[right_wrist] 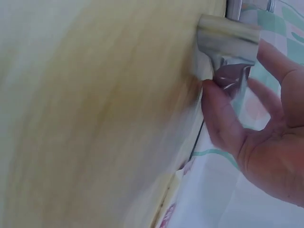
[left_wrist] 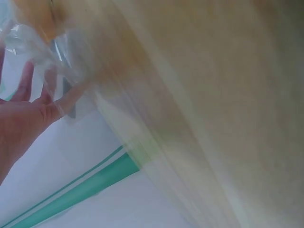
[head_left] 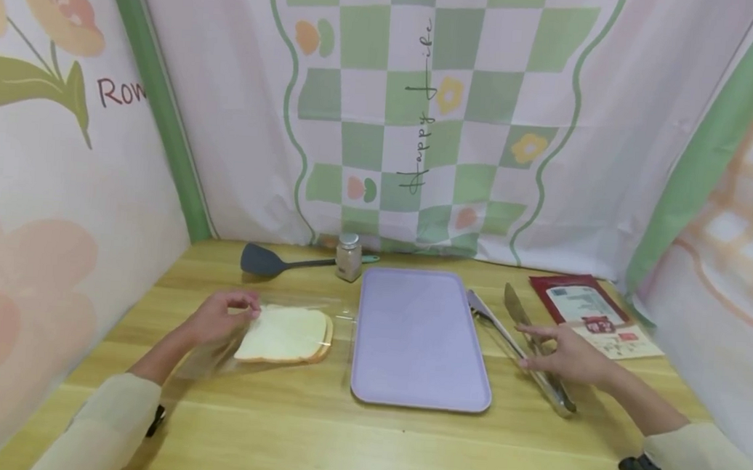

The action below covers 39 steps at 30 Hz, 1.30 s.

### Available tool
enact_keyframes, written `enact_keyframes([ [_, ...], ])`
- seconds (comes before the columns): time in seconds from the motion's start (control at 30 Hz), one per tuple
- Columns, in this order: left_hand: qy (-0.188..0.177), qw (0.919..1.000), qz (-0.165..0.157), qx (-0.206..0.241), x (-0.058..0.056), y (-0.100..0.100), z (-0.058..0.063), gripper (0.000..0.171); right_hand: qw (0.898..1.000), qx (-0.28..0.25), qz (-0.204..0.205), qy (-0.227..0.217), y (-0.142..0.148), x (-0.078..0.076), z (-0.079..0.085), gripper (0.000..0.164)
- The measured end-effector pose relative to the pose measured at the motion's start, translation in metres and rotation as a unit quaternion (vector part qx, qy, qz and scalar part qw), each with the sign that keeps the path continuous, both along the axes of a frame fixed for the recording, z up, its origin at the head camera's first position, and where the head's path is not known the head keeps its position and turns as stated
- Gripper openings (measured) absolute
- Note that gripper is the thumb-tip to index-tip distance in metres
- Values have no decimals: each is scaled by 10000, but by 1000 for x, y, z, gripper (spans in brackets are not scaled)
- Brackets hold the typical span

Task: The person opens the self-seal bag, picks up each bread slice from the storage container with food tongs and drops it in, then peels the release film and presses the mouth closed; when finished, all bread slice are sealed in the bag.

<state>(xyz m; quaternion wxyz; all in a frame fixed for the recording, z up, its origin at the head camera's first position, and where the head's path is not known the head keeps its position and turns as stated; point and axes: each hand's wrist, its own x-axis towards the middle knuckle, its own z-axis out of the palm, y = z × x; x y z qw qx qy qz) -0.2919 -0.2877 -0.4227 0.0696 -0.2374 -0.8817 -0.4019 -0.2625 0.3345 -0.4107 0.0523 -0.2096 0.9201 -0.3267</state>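
Slices of white bread [head_left: 284, 334] lie in a clear plastic bag [head_left: 344, 324] on the left of the table. My left hand [head_left: 223, 317] is at the bread's upper left corner. In the left wrist view its fingers [left_wrist: 24, 81] are spread against the clear film. To the right of a lilac tray [head_left: 418, 340], metal tongs [head_left: 540, 377] lie with their two arms apart, the far ends toward the back. My right hand [head_left: 568, 354] reaches over them, thumb on one arm and fingers at the other. The right wrist view shows the tongs [right_wrist: 228, 40] between thumb and fingers.
A dark spatula [head_left: 262, 262] lies along the back left, its handle passing behind a small glass jar [head_left: 348, 258] with a metal lid. A red and cream packet [head_left: 597, 316] lies at the back right. Printed curtains [head_left: 424, 122] close off the back and sides.
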Motion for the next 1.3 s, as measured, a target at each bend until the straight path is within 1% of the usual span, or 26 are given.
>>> enact_keyframes([
  [0.07, 13, 10000, -8, 28, 0, 1, 1, 4, 9998, 92, -93, -132, -1, 0, 3, 72],
  [0.13, 8, 10000, -18, 66, 1, 1, 1, 5, 9991, 309, -280, -2, -4, 1, 8, 72],
  [0.23, -27, 10000, -31, 79, 0, 1, 0, 6, 9962, 568, -528, 408, -12, 3, 20, 68],
  [0.3, -70, 10000, -28, 53, -1, 1, 0, 6, 9947, 532, -649, 589, -22, 5, 29, 65],
  [0.37, -117, 9999, -43, 31, -3, 0, -1, 6, 9956, 387, -651, 551, -34, 8, 35, 62],
  [0.47, -114, 9998, -117, -70, -5, -1, -1, 7, 9990, -153, -401, 115, -59, 13, 40, 59],
  [0.53, -65, 9996, -229, -179, -8, -2, 0, 11, 9978, -568, -115, -325, -76, 16, 40, 57],
  [0.6, -33, 9990, -300, -317, -11, -1, 2, 16, 9924, -967, 129, -746, -94, 19, 39, 56],
  [0.7, -71, 9982, -387, -449, -13, 1, 8, 25, 9845, -1288, 403, -1120, -120, 26, 40, 54],
  [0.87, -252, 9971, -567, -447, -19, 8, 18, 30, 9740, -1602, 693, -1444, -163, 37, 41, 53],
  [0.9, -298, 9967, -602, -458, -20, 10, 19, 30, 9713, -1655, 712, -1556, -171, 38, 41, 54],
  [1.03, -474, 9937, -649, -780, -25, 18, 24, 29, 9592, -1851, 703, -2019, -201, 43, 38, 60],
  [1.17, -689, 9894, -742, -1045, -35, 28, 25, 28, 9428, -2116, 629, -2497, -226, 49, 31, 65],
  [1.3, -861, 9848, -950, -1170, -47, 40, 25, 29, 9242, -2360, 733, -2911, -248, 55, 25, 70],
])
